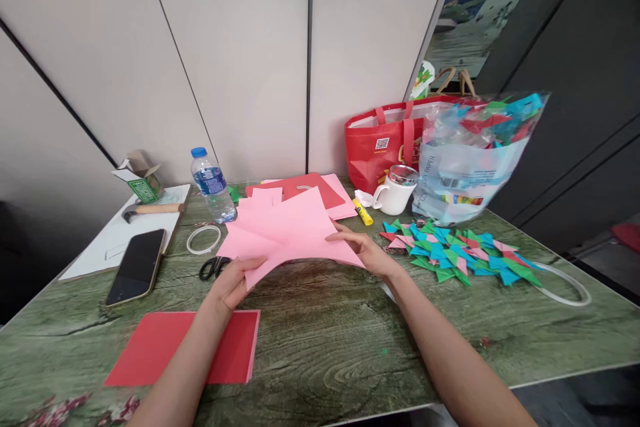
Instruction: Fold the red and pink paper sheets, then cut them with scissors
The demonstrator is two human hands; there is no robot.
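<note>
Several sheets of pink paper (295, 227) are held above the middle of the table, bowed upward and fanned a little out of line. My left hand (239, 280) pinches their lower left edge, thumb on top. On the right side my right hand (363, 250) grips the same sheets, its thumb over the top and fingers partly hidden beneath. Black scissors (214, 268) lie just left of the paper, partly covered by it. Below my left forearm rests a stack of red paper (155, 347) with a pink edge showing.
At the left are a phone (137, 267), a hammer (153, 209), a water bottle (213, 187) and a tape roll (203, 240). To the right sit a white mug (397, 193), a glue stick (363, 212), a red bag (365, 153), a stuffed plastic bag (465, 173) and folded paper pieces (455, 250).
</note>
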